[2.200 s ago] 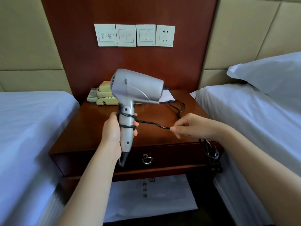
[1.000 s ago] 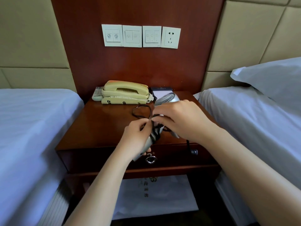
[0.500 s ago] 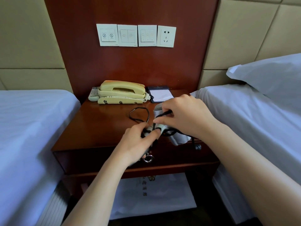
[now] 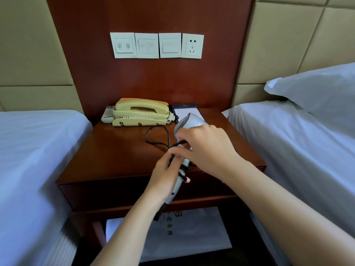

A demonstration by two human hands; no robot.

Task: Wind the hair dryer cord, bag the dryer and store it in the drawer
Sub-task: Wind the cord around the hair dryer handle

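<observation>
Cord (image 4: 156, 136) loops lie at frame centre on the nightstand (image 4: 115, 154), the rest wound round the hair dryer (image 4: 189, 122) handle. I see my left hand (image 4: 165, 174) clasped around that handle, while my right hand (image 4: 203, 148) pinches the cord above it.

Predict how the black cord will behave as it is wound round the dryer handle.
The cord probably flops: its loose loop lies slack on the nightstand. It likely springs loose unless pinned, since both the left hand and right hand grip it.
</observation>
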